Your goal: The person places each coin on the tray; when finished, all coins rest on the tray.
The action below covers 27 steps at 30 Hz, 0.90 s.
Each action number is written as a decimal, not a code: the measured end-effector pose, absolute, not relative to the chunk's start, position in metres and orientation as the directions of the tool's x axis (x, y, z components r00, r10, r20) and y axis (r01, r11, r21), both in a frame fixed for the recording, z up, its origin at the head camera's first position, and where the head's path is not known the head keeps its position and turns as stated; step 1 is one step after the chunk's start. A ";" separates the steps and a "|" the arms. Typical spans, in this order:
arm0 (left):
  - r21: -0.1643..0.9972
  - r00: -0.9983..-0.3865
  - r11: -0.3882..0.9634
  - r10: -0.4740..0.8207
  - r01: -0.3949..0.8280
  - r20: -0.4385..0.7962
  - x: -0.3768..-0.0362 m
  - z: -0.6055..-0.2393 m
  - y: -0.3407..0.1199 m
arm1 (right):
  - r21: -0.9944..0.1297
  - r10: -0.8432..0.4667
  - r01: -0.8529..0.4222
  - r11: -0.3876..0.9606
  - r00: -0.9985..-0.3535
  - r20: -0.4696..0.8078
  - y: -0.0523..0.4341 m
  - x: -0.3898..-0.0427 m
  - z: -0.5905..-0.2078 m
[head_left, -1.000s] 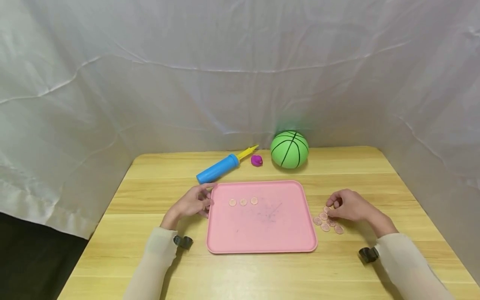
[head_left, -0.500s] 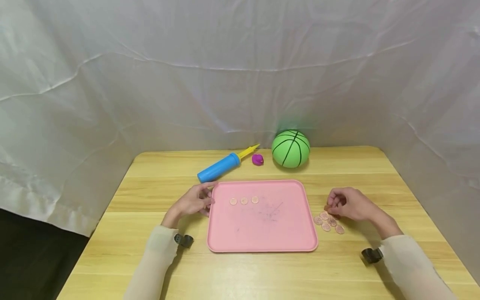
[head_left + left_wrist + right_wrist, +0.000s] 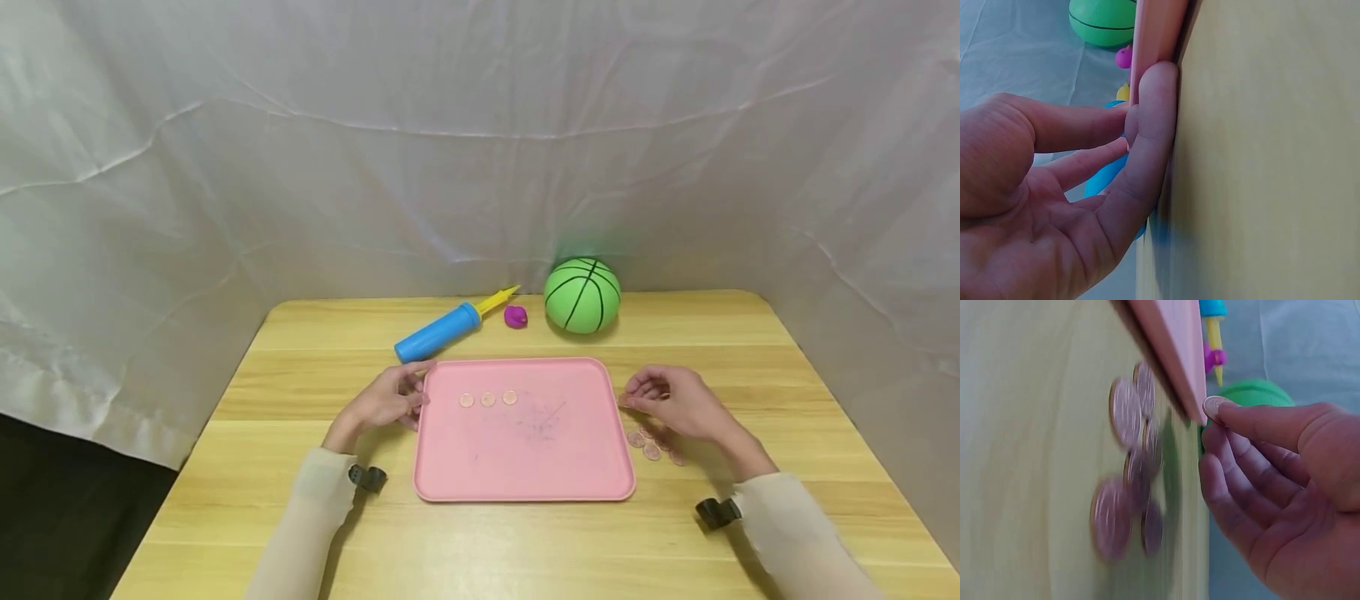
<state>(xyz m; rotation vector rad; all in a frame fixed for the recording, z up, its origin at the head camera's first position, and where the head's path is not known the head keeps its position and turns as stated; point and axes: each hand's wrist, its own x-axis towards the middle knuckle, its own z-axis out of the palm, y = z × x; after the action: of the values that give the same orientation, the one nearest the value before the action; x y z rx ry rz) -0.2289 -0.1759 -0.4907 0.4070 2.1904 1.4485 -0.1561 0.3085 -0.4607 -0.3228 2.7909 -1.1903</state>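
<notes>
— What's in my right hand [image 3: 675, 404]?
— A coin [image 3: 1213, 406], small, round, pale copper-pink, pinched by its edge between thumb and forefinger; it sits right of centre in the head view, just beside the pink tray's [image 3: 525, 487] right rim.
— The loose coins [image 3: 651, 442]?
— Same colour, flat on the bench [image 3: 300, 533], under my right hand.
— Left hand [image 3: 382, 404]?
— Fingers relaxed, resting against the tray's left rim; that grip holds nothing. Three coins [image 3: 488, 399] lie in a row in the tray.

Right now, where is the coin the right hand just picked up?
The coin is pinched in the right hand's fingers, just off the pink tray's right edge, above the loose coins on the table.
</notes>
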 end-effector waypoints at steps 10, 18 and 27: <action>0.918 -0.838 0.395 0.496 -0.016 -0.229 -0.228 -0.490 -0.175 | -0.738 -0.235 -0.130 0.662 -0.971 -0.040 0.272 -0.169 -0.459; 0.917 -0.836 0.397 0.491 -0.036 -0.246 -0.227 -0.489 -0.175 | -0.733 -0.247 -0.144 0.665 -0.968 -0.034 0.242 -0.178 -0.472; 0.922 -0.834 0.386 0.498 -0.032 -0.237 -0.228 -0.489 -0.176 | -0.747 -0.292 -0.180 0.640 -0.956 -0.020 0.211 -0.190 -0.475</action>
<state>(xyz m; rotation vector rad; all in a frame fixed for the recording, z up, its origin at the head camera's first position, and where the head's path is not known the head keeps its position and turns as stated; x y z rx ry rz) -0.2278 -0.1756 -0.4888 0.4001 2.1659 1.4566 -0.1897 0.2111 -0.4746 -0.3933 2.7177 -1.2145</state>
